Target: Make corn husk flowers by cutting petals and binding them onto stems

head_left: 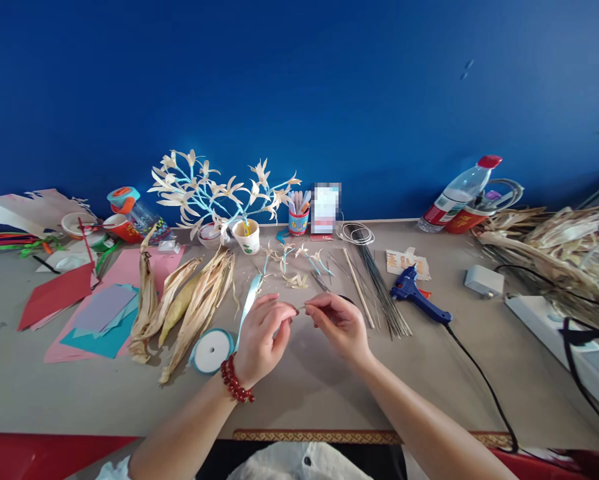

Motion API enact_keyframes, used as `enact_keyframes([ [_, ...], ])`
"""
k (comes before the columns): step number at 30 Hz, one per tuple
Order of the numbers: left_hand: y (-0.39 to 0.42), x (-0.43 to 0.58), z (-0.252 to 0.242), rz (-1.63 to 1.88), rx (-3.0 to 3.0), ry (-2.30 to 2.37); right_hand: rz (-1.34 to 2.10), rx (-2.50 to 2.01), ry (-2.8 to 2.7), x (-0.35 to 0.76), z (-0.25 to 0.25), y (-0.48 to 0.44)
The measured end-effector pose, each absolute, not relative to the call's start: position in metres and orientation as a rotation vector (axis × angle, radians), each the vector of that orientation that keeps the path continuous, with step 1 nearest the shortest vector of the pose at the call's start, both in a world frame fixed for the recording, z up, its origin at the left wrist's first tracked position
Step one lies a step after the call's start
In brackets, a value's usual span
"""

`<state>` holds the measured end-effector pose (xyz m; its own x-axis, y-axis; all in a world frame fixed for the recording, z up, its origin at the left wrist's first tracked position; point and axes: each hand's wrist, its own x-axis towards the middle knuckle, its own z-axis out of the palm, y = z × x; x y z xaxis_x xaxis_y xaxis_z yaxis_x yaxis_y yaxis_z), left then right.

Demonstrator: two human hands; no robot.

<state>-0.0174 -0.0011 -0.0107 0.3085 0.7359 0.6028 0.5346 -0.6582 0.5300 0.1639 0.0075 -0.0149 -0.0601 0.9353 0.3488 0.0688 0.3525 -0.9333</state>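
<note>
Left hand point(262, 337) and right hand point(342, 327) on thin wire point(299, 308)

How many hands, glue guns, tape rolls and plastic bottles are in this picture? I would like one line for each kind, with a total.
Hands: 2 (left hand, right hand, both pinching a thin wire)
Glue gun: 1
Tape roll: 1
Plastic bottle: 1
Total: 5

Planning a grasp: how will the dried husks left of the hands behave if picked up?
Husks look thin, curled and dry: probably light and floppy, apt to tear. They lie in a loose overlapping bunch, so lifting one may drag others.
</note>
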Motion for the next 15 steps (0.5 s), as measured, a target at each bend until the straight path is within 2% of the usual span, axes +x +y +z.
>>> enact_keyframes([
  [5,-0.005,-0.014,-0.007,1.217,2.114,1.169,0.722,-0.889,-1.589,0.164,-0.013,0.004],
  [11,-0.006,-0.007,-0.017,1.191,1.274,0.980,0.388,-0.695,-1.901,0.168,-0.014,0.006],
  [15,-0.001,-0.005,-0.019,1.164,0.929,0.847,0.335,-0.668,-1.951,0.168,-0.014,0.006],
])
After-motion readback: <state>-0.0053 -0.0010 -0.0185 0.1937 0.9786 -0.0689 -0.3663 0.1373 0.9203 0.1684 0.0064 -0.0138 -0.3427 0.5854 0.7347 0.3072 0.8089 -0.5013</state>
